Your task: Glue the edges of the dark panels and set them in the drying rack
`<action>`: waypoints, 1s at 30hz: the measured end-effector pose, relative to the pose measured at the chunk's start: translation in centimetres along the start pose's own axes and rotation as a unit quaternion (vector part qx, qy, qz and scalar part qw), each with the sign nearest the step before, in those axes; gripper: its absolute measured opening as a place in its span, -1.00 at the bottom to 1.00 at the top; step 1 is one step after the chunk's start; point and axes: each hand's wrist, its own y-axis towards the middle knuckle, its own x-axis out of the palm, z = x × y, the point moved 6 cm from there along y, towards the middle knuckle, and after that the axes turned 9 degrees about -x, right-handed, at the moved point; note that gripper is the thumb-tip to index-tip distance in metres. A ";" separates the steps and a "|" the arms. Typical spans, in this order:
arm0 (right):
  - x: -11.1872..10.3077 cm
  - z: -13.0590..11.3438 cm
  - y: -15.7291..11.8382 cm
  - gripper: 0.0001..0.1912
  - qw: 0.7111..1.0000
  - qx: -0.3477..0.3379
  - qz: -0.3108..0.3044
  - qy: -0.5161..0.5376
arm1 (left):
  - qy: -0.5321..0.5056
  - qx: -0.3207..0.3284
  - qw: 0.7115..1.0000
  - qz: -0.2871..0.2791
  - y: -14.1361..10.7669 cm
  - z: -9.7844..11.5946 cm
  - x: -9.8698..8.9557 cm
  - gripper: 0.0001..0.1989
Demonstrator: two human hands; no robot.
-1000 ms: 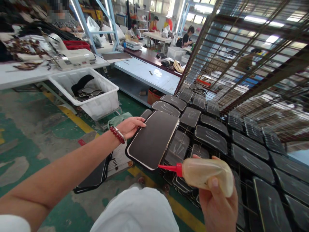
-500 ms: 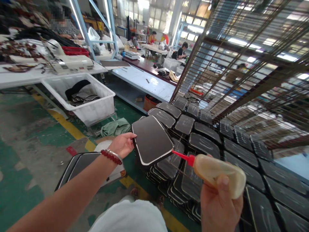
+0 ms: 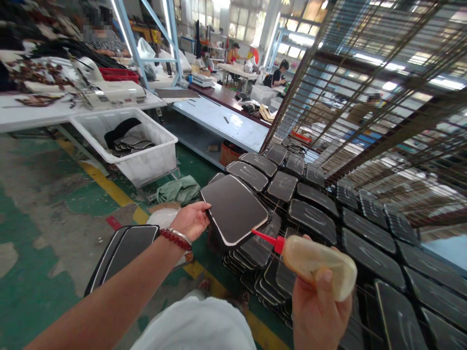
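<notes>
My left hand (image 3: pixel 192 219) pinches the left edge of a dark flat panel (image 3: pixel 237 209) with rounded corners and a whitish line along its border. In my right hand (image 3: pixel 321 306) is a squeeze bottle (image 3: pixel 321 262) of yellowish liquid, gripped around its body. Its thin red nozzle (image 3: pixel 264 236) points left, and the tip meets the panel's lower right edge. Many similar dark panels (image 3: pixel 310 221) lie in rows on wire racks beneath and to the right, with white streaks on their tops.
Wire rack shelves (image 3: pixel 383 73) tilt up at the right. More dark panels (image 3: pixel 134 250) lie at my lower left. A white bin (image 3: pixel 146 160) with dark pieces stands below a sewing machine (image 3: pixel 109 92). Beyond is a light blue table (image 3: pixel 222 121); several people sit farther back.
The bottle has moved left, its nozzle tip sliding along the panel's lower edge from the right corner. The panel has turned slightly in my left hand, and the view has shifted a little.
</notes>
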 end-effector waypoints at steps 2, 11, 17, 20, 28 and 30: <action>0.1 0.3 -0.6 -0.51 1.000 0.012 -0.009 -0.002 | -0.006 0.003 1.000 0.003 -0.2 -0.1 0.1 -0.78; 1.0 1.0 -2.9 -0.45 0.998 0.058 -0.035 0.020 | -0.017 0.051 0.998 0.023 0.3 0.2 -0.4 -0.79; 0.9 -1.0 0.6 -0.47 0.998 -0.060 0.003 -0.004 | -0.021 0.038 0.998 0.035 0.0 0.0 -0.6 -0.79; 1.2 -1.9 1.7 -0.45 0.993 -0.116 0.012 -0.004 | -0.031 0.025 0.999 0.028 0.1 0.0 -0.7 -0.78; 2.7 5.7 -1.0 -0.58 0.958 0.246 0.016 0.146 | -0.127 0.095 0.987 -0.011 1.7 0.5 -0.5 -0.74; 3.3 7.2 -2.0 -0.63 0.937 0.290 0.031 0.191 | -0.126 0.085 0.988 -0.023 2.6 -0.6 -0.1 -0.76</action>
